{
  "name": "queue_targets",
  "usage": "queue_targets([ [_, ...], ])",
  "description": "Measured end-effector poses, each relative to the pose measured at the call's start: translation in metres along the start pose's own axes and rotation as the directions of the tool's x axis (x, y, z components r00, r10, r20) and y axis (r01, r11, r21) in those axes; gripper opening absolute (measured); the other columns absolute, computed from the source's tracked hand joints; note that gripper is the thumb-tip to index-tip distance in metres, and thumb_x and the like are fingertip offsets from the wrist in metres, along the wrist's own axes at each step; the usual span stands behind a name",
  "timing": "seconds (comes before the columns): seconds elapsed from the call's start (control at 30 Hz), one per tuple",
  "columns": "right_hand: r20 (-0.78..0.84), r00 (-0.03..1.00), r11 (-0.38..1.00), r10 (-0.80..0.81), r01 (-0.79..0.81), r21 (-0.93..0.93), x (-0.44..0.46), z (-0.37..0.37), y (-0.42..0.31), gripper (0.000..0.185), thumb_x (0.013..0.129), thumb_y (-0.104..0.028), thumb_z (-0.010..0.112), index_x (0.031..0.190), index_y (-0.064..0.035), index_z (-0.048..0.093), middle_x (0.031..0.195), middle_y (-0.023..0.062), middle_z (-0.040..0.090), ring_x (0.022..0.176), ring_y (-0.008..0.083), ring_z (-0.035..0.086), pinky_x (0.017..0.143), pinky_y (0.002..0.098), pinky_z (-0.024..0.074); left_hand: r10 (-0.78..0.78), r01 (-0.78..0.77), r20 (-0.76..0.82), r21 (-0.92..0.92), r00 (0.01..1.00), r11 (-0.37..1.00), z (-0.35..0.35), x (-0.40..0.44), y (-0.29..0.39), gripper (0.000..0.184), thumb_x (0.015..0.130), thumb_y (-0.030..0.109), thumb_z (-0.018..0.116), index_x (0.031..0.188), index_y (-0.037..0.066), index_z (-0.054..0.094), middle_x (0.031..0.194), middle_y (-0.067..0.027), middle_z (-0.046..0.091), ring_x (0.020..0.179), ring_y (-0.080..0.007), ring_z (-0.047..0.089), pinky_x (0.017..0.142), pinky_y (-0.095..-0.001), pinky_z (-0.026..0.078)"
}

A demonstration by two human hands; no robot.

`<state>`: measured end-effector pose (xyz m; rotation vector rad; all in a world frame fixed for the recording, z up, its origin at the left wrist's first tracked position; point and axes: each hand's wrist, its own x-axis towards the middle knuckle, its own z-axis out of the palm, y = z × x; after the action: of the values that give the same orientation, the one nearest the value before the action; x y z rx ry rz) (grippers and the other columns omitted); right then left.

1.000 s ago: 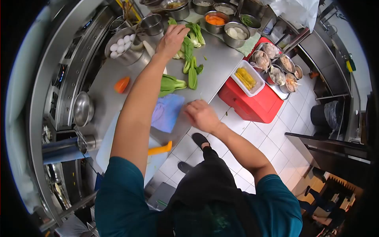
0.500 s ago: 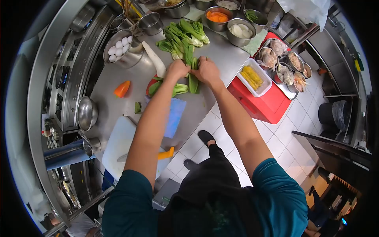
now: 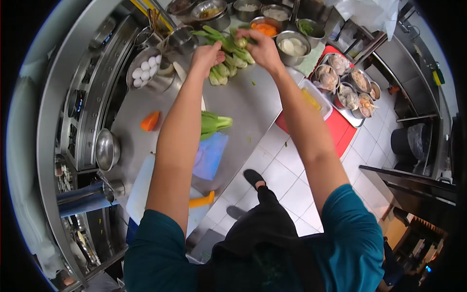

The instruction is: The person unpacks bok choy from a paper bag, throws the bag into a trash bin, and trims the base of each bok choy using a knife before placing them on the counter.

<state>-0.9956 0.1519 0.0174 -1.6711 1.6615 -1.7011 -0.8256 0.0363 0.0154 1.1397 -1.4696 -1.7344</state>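
Observation:
My right hand (image 3: 262, 47) is closed around a bok choy (image 3: 242, 43), its pale cut base facing me, above the far side of the steel table. To its left, my left hand (image 3: 208, 58) is at the edge of a bok choy pile (image 3: 226, 68); its thumb and fingers are apart, with nothing seen held between them. Another bok choy (image 3: 214, 123) lies nearer me, partly behind my left forearm, beside a blue cloth (image 3: 210, 156). A white radish (image 3: 180, 72) is largely covered by the left arm.
A knife with a yellow handle (image 3: 202, 200) rests on a white cutting board (image 3: 141, 187). An orange pepper piece (image 3: 150, 121), a pot of eggs (image 3: 144, 69) and a steel bowl (image 3: 107, 149) are on the left. Ingredient bowls (image 3: 293, 46) line the back; a red bin (image 3: 343, 131) is right.
Both hands have moved away from me to the bok choy pile and spread apart. The right hand has lifted a bok choy. Loose leaves near the table's middle are gone from view.

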Motion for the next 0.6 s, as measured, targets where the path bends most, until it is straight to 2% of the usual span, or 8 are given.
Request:
queue_targets([
  [0.03, 0.043, 0.998, 0.996, -0.052, 0.054, -0.068, 0.008, 0.005, 0.010, 0.039, 0.078, 0.001, 0.061, 0.111, -0.0159, 0.074, 0.133, 0.0072, 0.067, 0.125, 0.0307, 0.059, 0.108, 0.0365, 0.0449, -0.022, 0.022, -0.008, 0.003, 1.000, 1.000, -0.002, -0.009, 0.005, 0.028, 0.094, 0.026, 0.069, 0.099, -0.002, 0.068, 0.087, -0.0079, 0.070, 0.076, -0.0165, 0.067, 0.065, -0.0314, 0.054],
  [0.1, 0.155, 0.988, 0.989, 0.002, 0.021, -0.148, 0.010, 0.021, 0.035, 0.050, 0.076, 0.003, 0.055, 0.114, -0.0216, 0.075, 0.144, 0.0024, 0.058, 0.145, 0.0370, 0.038, 0.119, 0.0392, 0.0358, -0.098, -0.029, 0.104, 0.817, 0.990, 0.576, -0.002, -0.031, 0.012, 0.030, 0.090, 0.027, 0.072, 0.105, 0.001, 0.072, 0.090, -0.0054, 0.071, 0.083, -0.0141, 0.067, 0.075, -0.0307, 0.055],
  [0.2, 0.372, 0.916, 0.937, 0.152, -0.014, -0.348, -0.004, 0.037, 0.092, 0.056, 0.075, 0.005, 0.052, 0.116, -0.0260, 0.076, 0.149, 0.0030, 0.054, 0.148, 0.0399, 0.032, 0.122, 0.0410, 0.0300, -0.468, -0.432, 0.481, 0.876, 0.741, 0.216, -0.012, -0.098, -0.020, 0.036, 0.078, 0.028, 0.076, 0.104, 0.004, 0.073, 0.100, -0.0139, 0.074, 0.092, -0.0249, 0.070, 0.083, -0.0380, 0.055],
  [0.27, 0.288, 0.953, 0.921, 0.093, 0.027, -0.389, -0.026, 0.038, 0.090, 0.058, 0.074, 0.005, 0.052, 0.117, -0.0259, 0.075, 0.149, 0.0036, 0.054, 0.148, 0.0405, 0.031, 0.122, 0.0418, 0.0294, -0.438, -0.442, 0.336, 0.882, 0.834, -0.165, -0.011, -0.143, -0.038, 0.052, 0.076, 0.028, 0.078, 0.121, 0.005, 0.067, 0.122, -0.0167, 0.068, 0.114, -0.0327, 0.064, 0.097, -0.0422, 0.050],
  [0.37, 0.009, 0.999, 0.944, -0.052, 0.052, -0.327, -0.070, 0.029, 0.034, 0.060, 0.074, 0.010, 0.051, 0.122, -0.0188, 0.073, 0.144, 0.0093, 0.058, 0.143, 0.0408, 0.039, 0.117, 0.0424, 0.0341, -0.060, -0.488, 0.504, 0.855, 0.861, 0.176, -0.048, -0.156, -0.058, 0.049, 0.079, 0.023, 0.077, 0.123, 0.007, 0.066, 0.127, -0.0168, 0.066, 0.118, -0.0348, 0.062, 0.101, -0.0443, 0.048],
  [0.43, -0.122, 0.992, 0.983, -0.024, 0.001, -0.182, -0.107, 0.032, -0.010, 0.051, 0.079, 0.011, 0.051, 0.120, -0.0117, 0.072, 0.132, 0.0126, 0.065, 0.130, 0.0368, 0.053, 0.109, 0.0405, 0.0425, 0.041, -0.396, 0.406, 0.859, 0.913, 0.324, -0.067, -0.178, -0.037, 0.040, 0.088, 0.015, 0.068, 0.126, 0.005, 0.060, 0.129, -0.0149, 0.065, 0.117, -0.0309, 0.063, 0.101, -0.0431, 0.049],
  [0.5, -0.174, 0.980, 0.991, 0.097, -0.111, -0.073, -0.155, 0.042, -0.057, 0.038, 0.084, 0.009, 0.051, 0.114, -0.0064, 0.071, 0.116, 0.0139, 0.071, 0.113, 0.0328, 0.063, 0.097, 0.0391, 0.0495, 0.167, -0.275, 0.336, 0.306, 0.927, 0.911, -0.095, -0.201, -0.024, 0.037, 0.096, 0.011, 0.060, 0.131, 0.003, 0.054, 0.128, -0.0137, 0.066, 0.115, -0.0259, 0.063, 0.099, -0.0382, 0.050],
  [0.6, 0.000, 0.970, 0.969, 0.242, -0.242, 0.055, -0.224, 0.069, -0.120, 0.026, 0.088, 0.004, 0.056, 0.108, -0.0044, 0.071, 0.101, 0.0139, 0.071, 0.098, 0.0314, 0.067, 0.087, 0.0387, 0.0525, 0.312, -0.308, 0.245, -0.056, 0.918, 0.950, -0.140, -0.239, -0.015, 0.036, 0.100, 0.006, 0.053, 0.135, 0.002, 0.049, 0.135, -0.0170, 0.060, 0.120, -0.0228, 0.060, 0.104, -0.0383, 0.047],
])
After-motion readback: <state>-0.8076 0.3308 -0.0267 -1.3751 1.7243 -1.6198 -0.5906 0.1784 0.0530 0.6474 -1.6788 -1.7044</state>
